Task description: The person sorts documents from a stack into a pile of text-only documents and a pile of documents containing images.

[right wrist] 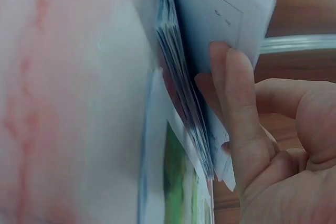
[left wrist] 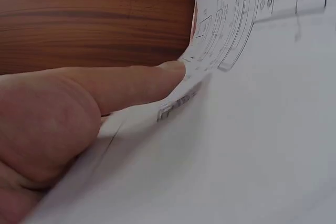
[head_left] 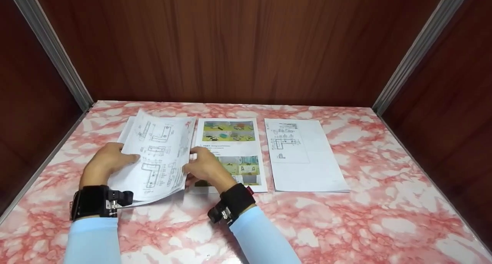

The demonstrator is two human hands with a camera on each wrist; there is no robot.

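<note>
Holding a drawing sheet between two hands

Near the left edge of the worktop, the person's left hand grips the sheet's left side, its thumb stretched across the printed face and its other fingers mostly hidden. The right hand pinches the opposite side, thumb on one face and nearly straight fingers on the other. The sheet bows, its right side raised above a stack of papers. Just beside it, towards the middle of the worktop, lies a page with colour photos, partly under the right hand. Nearer the worktop's right edge, another drawing page lies flat, apart from both hands.
</note>
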